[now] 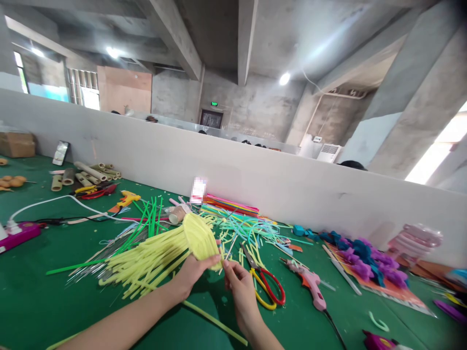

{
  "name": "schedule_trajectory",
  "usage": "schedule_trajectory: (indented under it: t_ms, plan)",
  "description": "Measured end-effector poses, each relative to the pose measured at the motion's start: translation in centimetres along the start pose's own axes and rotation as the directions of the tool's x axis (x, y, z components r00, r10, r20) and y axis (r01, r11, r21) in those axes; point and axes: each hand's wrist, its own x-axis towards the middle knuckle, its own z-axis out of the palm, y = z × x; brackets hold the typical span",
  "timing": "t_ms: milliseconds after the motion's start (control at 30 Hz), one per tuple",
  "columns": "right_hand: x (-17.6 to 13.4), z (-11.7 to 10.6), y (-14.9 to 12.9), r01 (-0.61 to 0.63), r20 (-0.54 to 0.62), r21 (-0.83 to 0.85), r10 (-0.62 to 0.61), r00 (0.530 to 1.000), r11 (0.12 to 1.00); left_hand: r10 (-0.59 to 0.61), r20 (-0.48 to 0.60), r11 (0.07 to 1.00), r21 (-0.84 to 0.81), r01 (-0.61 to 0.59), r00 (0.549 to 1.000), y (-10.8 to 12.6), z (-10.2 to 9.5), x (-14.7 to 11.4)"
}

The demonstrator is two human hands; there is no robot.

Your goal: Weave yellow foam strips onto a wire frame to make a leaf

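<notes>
A flat, rounded piece of pale yellow pipe cleaners is held in my left hand, with the thumb across its lower part. At the piece's lower right edge, my right hand has its fingertips pinched together. What lies between those fingertips is too small to make out. A large bundle of loose yellow pipe cleaners spreads to the left, behind my left forearm. Scissors with one red and one yellow handle lie just right of my right hand. A single yellow pipe cleaner runs beneath my wrists.
On the green table, a pink glue gun lies right, a yellow one left. Teal and purple fuzzy pieces rest farther right. Bamboo tubes and a power strip sit left. A white partition bounds the back.
</notes>
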Motion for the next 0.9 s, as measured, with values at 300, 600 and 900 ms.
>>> schedule_trajectory:
  t_ms: [300,600,900]
  plan:
    - [-0.6,0.8,0.0,-0.009,0.018,-0.05,0.01,1.0,0.999,0.038,-0.26,0.997,-0.061,-0.056,0.965,0.4,-0.2,0.5]
    - [-0.8,1.1,0.2,0.003,0.165,0.003,-0.003,0.986,1.0,0.024,-0.255,1.0,-0.008,-0.027,0.967,0.3,-0.6,0.7]
    - [-1.0,1.0,-0.5,-0.13,0.189,0.17,0.097,0.977,0.977,-0.006,-0.166,0.998,0.059,0.016,0.986,0.4,-0.4,0.3]
